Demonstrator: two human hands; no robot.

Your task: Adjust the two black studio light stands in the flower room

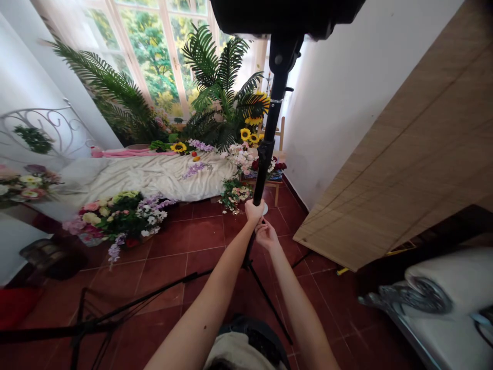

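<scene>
The stand pole (273, 110) looks smooth, dark metal or plastic; the floor (204, 234) is faintly glossy red tile, the bedspread (154, 177) wrinkled matt cloth, the wall (331, 97) matt.

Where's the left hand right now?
Head view, just right of centre: left hand closed around the black pole, directly above the right hand.

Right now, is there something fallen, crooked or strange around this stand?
A yellow object pokes out at the foot of the beige panel, as if left behind, and the cream cover lies crumpled, perhaps deliberately. No spill or damage shows.
</scene>
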